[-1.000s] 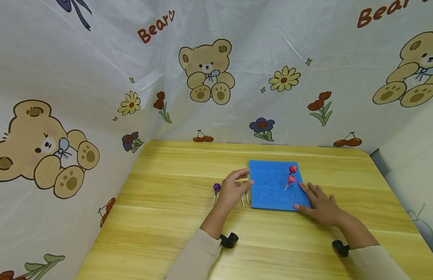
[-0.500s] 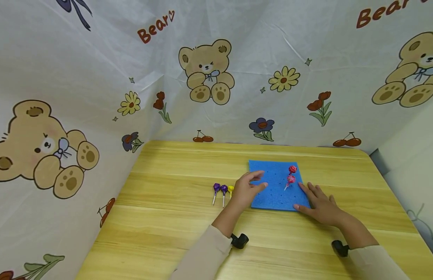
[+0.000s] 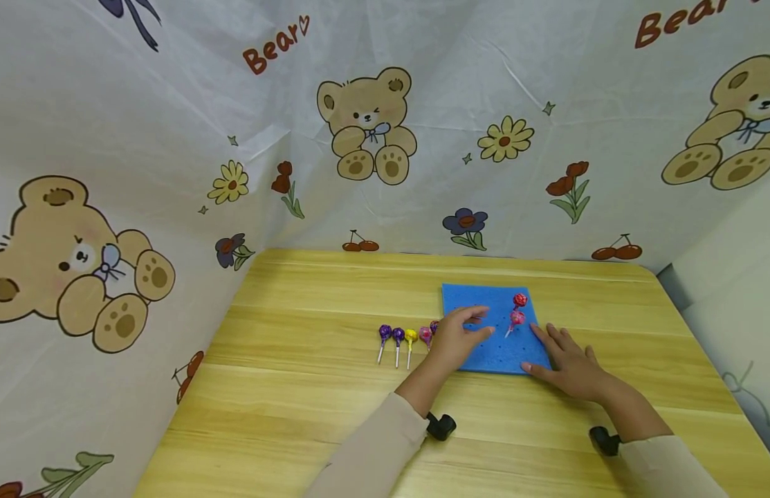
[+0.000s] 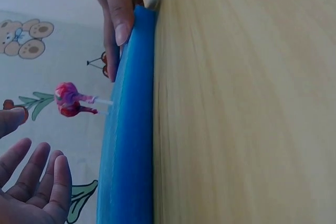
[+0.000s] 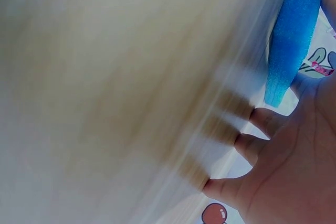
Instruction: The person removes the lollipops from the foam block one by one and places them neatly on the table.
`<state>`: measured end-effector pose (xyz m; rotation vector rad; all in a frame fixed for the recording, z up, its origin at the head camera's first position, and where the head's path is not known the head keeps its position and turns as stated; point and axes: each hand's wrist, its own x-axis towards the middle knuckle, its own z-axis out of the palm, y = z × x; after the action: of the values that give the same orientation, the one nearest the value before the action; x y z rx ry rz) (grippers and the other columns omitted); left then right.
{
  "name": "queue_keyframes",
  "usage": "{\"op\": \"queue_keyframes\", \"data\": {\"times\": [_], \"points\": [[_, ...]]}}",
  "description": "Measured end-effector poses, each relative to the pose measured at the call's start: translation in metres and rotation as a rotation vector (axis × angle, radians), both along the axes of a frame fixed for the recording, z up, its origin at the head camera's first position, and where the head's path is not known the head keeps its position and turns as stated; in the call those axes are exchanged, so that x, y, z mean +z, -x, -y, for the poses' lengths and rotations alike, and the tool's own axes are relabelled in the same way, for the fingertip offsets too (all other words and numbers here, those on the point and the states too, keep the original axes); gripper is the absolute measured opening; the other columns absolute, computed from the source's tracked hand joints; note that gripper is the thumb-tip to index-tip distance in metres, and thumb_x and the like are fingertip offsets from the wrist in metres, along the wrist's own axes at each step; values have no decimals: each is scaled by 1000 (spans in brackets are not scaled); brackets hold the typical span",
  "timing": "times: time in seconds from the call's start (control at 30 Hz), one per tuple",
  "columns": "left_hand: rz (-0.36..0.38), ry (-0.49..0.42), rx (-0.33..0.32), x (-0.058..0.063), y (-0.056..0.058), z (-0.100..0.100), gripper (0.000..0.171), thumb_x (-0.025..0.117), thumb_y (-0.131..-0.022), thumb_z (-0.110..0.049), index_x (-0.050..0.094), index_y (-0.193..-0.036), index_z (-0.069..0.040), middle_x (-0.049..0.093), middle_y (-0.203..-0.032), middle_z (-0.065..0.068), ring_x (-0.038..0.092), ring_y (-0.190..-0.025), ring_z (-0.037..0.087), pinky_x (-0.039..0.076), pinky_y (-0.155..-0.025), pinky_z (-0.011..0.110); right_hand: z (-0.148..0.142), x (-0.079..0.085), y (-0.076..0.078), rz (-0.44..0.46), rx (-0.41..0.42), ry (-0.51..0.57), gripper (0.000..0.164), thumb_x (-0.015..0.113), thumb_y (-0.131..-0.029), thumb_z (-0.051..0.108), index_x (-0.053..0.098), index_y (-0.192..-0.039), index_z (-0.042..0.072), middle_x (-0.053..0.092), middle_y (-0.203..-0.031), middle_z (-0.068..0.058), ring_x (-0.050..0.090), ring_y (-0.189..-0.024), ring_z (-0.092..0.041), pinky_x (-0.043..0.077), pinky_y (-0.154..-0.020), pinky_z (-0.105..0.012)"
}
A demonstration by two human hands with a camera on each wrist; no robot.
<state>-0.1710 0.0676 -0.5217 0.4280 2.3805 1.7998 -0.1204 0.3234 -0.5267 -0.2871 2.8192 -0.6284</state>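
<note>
A blue foam board (image 3: pixel 499 356) dotted with small holes lies on the table. A red lollipop (image 3: pixel 519 300) and a pink lollipop (image 3: pixel 517 318) stand in its right part, sticks down. My left hand (image 3: pixel 456 339) hovers over the board's left half, fingers loosely bent and holding nothing, as the left wrist view also shows. My right hand (image 3: pixel 574 366) rests at the board's right edge, with thumb and index finger touching it and the other fingers spread on the table. Left of the board lie two purple lollipops (image 3: pixel 385 333), a yellow one (image 3: pixel 411 335) and a pink one (image 3: pixel 425 335).
Another dark lollipop head (image 3: pixel 434 325) shows partly behind the left hand. The wooden table (image 3: pixel 285 401) reaches back to a bear-print cloth (image 3: pixel 422 214). A small black device sits at each wrist.
My left hand has moved right, from beside the board's left edge to over the board, uncovering the row of lollipops. The right hand has stayed in place.
</note>
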Motion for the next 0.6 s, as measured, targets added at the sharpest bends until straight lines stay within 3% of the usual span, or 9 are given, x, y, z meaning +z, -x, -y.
{"op": "queue_keyframes", "data": {"times": [0.27,0.6], "points": [[-54,133,5,-2,3,-25,39,75,-93,-31,69,-131,-23,69,-122,-12,64,-109,2,53,-87,19,-6,-7,1,-29,5,35,90,60,-95,58,14,-164,23,17,-162,-35,9,-146,-64,4,-98,-90],[-106,213,7,1,7,-41,41,73,-94,-33,67,-134,-26,67,-127,-10,65,-107,2,54,-83,17,-7,-10,1,-54,10,31,89,61,-95,57,16,-164,23,18,-162,-35,11,-145,-64,6,-97,-90]]}}
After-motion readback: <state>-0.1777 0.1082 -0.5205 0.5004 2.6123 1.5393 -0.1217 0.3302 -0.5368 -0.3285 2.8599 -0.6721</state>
